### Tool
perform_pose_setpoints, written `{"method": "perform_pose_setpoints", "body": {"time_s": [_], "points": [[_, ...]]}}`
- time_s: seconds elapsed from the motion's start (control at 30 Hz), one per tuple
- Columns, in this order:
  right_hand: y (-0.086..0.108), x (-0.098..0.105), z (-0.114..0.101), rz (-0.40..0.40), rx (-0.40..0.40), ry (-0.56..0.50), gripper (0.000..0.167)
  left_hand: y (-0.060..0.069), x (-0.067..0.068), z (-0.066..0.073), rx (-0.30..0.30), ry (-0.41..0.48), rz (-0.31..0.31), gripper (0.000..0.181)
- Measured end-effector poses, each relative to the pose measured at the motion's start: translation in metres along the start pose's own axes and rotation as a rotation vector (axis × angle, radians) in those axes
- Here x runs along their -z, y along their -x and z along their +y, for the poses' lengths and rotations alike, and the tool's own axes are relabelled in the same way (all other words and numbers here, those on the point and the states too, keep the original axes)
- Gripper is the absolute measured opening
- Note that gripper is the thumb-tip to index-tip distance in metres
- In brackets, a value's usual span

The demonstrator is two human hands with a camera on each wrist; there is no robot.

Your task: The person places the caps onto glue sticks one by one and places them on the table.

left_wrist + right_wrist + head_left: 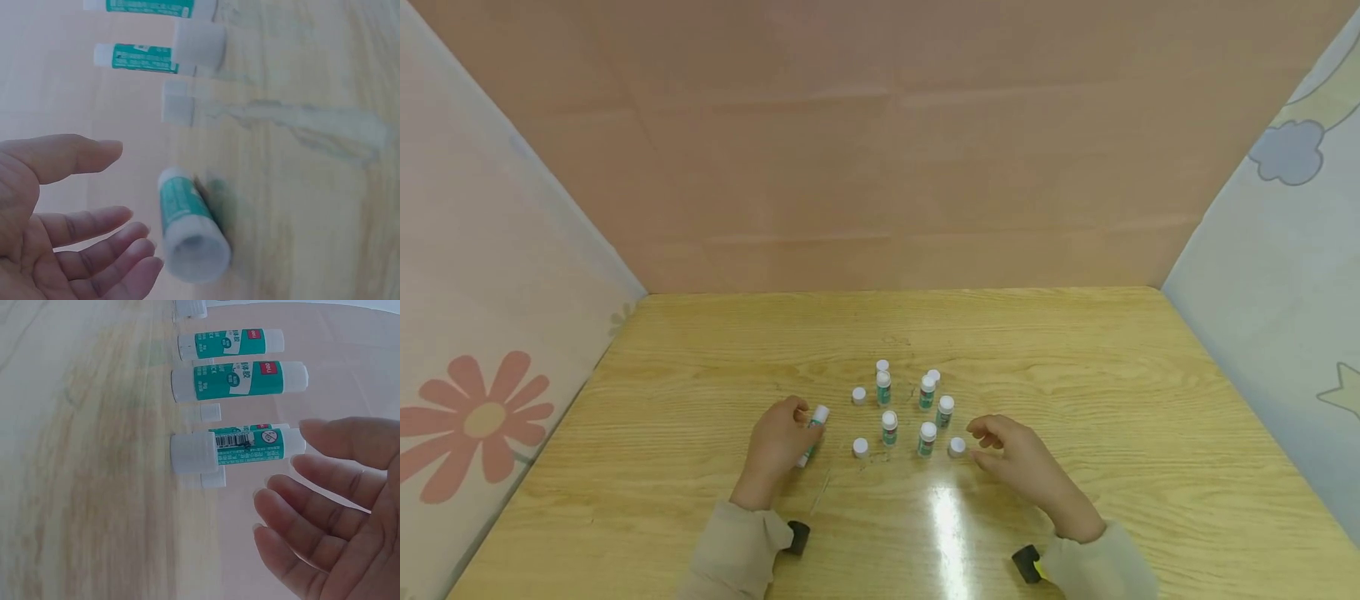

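Note:
A glue stick [811, 437] with a green label lies on its side on the table, one white end facing the left wrist camera. My left hand [781, 442] hovers beside it, thumb and fingers spread, and in the left wrist view there is a gap between thumb and fingers with nothing held. My right hand [1017, 458] is close to a white cap [957, 447], its fingers loosely bent and holding nothing. Several uncapped-looking glue sticks stand upright between the hands, among them one glue stick [927, 439] left of that cap and another glue stick [240, 381].
More white caps are scattered around the upright sticks, including a cap [861, 448] at front left, a cap [859, 396] behind it, and a cap [933, 377] at the back. The wooden table [1075, 358] meets a pinkish-brown backdrop [887, 167], with patterned panels at both sides.

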State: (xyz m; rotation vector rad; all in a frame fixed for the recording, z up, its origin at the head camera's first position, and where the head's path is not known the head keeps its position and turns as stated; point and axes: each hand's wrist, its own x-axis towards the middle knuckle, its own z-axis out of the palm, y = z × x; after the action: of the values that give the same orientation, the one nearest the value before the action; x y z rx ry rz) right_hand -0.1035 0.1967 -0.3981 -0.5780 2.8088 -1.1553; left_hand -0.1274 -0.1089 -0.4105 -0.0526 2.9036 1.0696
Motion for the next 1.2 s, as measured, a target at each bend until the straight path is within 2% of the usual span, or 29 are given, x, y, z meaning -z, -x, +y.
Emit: {"method": "perform_pose_setpoints", "body": {"time_s": [0.23, 0.53, 0.67, 0.9, 1.1, 1.2], "points": [[-0.001, -0.002, 0.002, -0.006, -0.020, 0.000, 0.026, 0.005, 0.002, 0.010, -0.047, 0.003, 0.074, 0.035], [-0.003, -0.004, 0.004, -0.016, -0.034, 0.014, 0.025, 0.011, 0.003, 0.023, -0.061, 0.082, 0.080, 0.036], [-0.003, -0.005, 0.005, -0.025, -0.033, 0.003, 0.026, 0.012, 0.000, 0.026, -0.091, 0.088, 0.062, 0.036], [-0.006, -0.006, 0.003, -0.042, -0.083, -0.010, 0.024, 0.012, -0.009, 0.033, -0.128, 0.133, 0.029, 0.036], [-0.007, -0.009, 0.003, -0.059, -0.084, -0.028, 0.024, 0.011, -0.019, 0.038, -0.143, 0.177, -0.033, 0.038], [-0.007, -0.011, 0.001, -0.060, -0.099, -0.035, 0.023, 0.011, -0.025, 0.040, -0.181, 0.179, -0.055, 0.038]]}}
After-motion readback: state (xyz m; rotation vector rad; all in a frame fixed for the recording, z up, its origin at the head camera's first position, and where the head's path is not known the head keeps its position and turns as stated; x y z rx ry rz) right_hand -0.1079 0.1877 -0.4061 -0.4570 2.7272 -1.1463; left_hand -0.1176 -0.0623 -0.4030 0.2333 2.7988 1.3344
